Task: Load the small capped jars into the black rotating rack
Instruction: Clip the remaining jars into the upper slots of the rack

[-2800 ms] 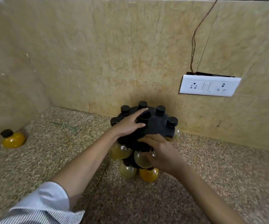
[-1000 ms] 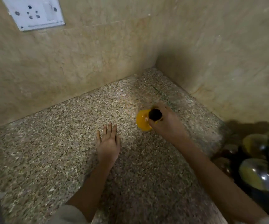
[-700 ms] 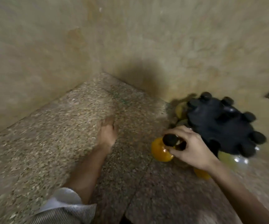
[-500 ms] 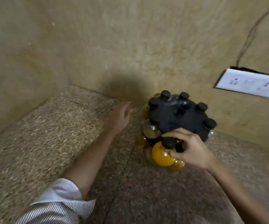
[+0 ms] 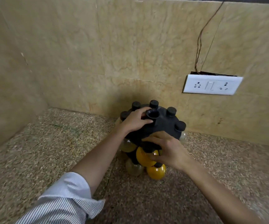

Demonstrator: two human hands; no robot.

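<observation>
The black rotating rack (image 5: 163,126) stands on the speckled counter against the back wall, with several black-capped jars hanging around its upper rim. My left hand (image 5: 135,121) rests on the rack's top, fingers around the central socket (image 5: 152,114). My right hand (image 5: 167,151) grips a yellow-filled jar (image 5: 144,156) and holds it against the rack's near edge, its cap hidden under the rim. Below it hang another yellow jar (image 5: 156,172) and a pale clear jar (image 5: 133,168). A further clear jar (image 5: 127,146) shows under my left wrist.
A white switch and socket plate (image 5: 212,84) sits on the back wall to the right, with a thin wire (image 5: 200,38) running up from it. A side wall (image 5: 9,78) closes the counter on the left. The granite counter (image 5: 33,151) stretches left and right of the rack.
My right hand picked the yellow jar up from the counter's left corner and carried it to the rack's near edge. My left hand moved from the counter onto the rack's top.
</observation>
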